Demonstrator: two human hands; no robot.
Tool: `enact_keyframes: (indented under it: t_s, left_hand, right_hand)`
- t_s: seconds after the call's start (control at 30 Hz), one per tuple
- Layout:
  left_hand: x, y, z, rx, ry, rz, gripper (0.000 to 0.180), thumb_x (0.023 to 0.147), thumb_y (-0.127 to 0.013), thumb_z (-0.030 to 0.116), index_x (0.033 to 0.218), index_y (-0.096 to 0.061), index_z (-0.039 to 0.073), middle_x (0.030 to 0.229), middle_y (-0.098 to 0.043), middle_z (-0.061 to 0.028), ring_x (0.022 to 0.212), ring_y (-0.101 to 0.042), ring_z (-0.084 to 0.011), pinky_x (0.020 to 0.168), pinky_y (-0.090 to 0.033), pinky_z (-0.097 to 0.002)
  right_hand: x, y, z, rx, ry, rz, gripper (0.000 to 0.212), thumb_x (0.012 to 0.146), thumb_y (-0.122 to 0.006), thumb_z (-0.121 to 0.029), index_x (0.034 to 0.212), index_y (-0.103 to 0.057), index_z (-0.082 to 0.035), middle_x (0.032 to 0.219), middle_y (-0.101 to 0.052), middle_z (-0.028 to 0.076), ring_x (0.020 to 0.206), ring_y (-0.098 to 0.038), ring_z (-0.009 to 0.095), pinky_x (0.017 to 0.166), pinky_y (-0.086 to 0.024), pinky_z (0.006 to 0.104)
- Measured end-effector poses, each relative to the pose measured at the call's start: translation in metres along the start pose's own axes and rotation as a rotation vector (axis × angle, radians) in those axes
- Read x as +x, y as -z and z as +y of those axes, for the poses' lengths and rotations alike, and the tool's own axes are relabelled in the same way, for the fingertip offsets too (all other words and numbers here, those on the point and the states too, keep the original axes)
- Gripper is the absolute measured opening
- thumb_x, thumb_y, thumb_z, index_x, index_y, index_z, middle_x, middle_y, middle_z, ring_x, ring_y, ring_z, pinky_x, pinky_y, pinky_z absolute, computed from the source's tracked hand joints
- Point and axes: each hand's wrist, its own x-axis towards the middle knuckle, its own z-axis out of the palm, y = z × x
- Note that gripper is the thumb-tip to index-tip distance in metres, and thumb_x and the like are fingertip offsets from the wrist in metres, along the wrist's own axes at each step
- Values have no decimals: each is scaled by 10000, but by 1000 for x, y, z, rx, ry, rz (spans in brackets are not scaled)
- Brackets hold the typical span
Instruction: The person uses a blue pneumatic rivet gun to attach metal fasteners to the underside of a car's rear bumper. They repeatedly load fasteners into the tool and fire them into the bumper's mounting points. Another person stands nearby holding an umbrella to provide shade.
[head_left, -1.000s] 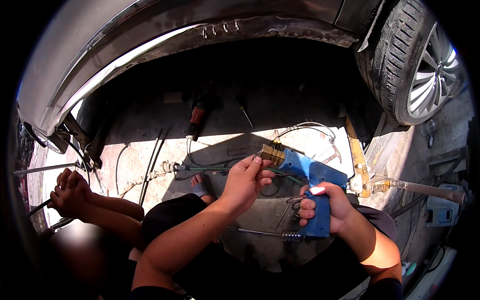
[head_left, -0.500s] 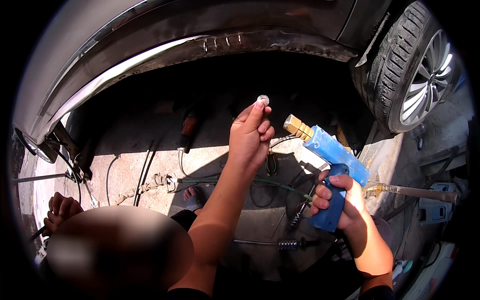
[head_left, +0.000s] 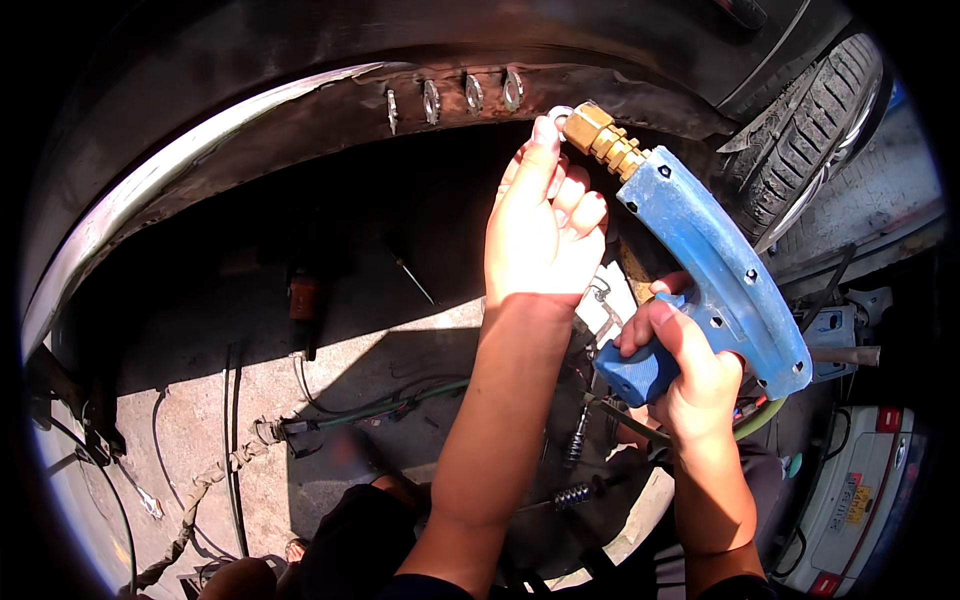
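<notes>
My left hand (head_left: 540,220) pinches a small metal washer (head_left: 558,112) between thumb and finger, just below the dark car sill (head_left: 620,95). Wrapped round the grip of a blue gun-shaped welding tool (head_left: 715,250) is my right hand (head_left: 690,350). The tool's brass tip (head_left: 588,128) points up and left and meets the washer, or nearly does; I cannot tell whether they touch. Several washers (head_left: 474,93) stand on edge in a row along the sill, left of the tip.
A car tyre (head_left: 815,140) stands at the upper right. On the ground lie a screwdriver (head_left: 415,280), an orange and black power tool (head_left: 302,300), a cloth-wrapped cable (head_left: 205,485) and a rod with a coil spring (head_left: 575,495). A pale vehicle (head_left: 850,500) is at the lower right.
Both hands have risen toward the sill, bringing washer and brass tip together. The view has shifted closer to the sill; the other person's blurred head and hand at lower left have left their earlier place.
</notes>
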Motion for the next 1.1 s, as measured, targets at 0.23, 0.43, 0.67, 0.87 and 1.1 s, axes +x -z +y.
enact_keyframes:
  t_s: [0.23, 0.43, 0.67, 0.87, 1.1]
  left_hand:
    - [5, -12, -1, -4, 33, 53, 210, 969, -531, 244, 844, -568, 79, 573, -268, 65, 469, -192, -63, 402, -204, -212]
    - [12, 0, 14, 33, 80, -170, 165, 968, -503, 173, 973, -575, 24, 617, -324, 55, 503, -226, -53, 411, -207, -204]
    - [10, -7, 12, -177, 124, -54, 160, 960, -517, 159, 843, -537, 52, 593, -286, 59, 469, -195, -62, 390, -186, -212]
    - [10, -8, 14, -228, 147, -16, 192, 958, -517, 163, 786, -500, 81, 572, -245, 62, 446, -166, -72, 379, -161, -224]
    - [11, -9, 17, -157, 109, 4, 123, 929, -555, 130, 828, -542, 62, 563, -271, 59, 438, -166, -71, 374, -159, -223]
  right_hand:
    - [-2, -6, -6, -49, -16, 12, 246, 821, -554, -94, 1009, -488, 51, 673, -533, 116, 615, -551, 225, 632, -465, 342]
    - [2, -7, -11, 53, -36, -1, 168, 845, -575, -30, 986, -530, 50, 719, -582, 99, 620, -593, 180, 623, -491, 303]
    - [1, -15, -13, 40, -95, 0, 268, 816, -564, -134, 1021, -499, 26, 663, -518, 100, 607, -552, 222, 648, -487, 371]
    - [-1, -15, -12, 126, -129, -19, 261, 833, -545, -135, 1046, -516, 13, 671, -513, 92, 619, -548, 216, 649, -493, 374]
    - [-2, -18, -10, 142, -124, -36, 247, 849, -526, -116, 1061, -522, 10, 688, -511, 92, 641, -544, 209, 662, -492, 366]
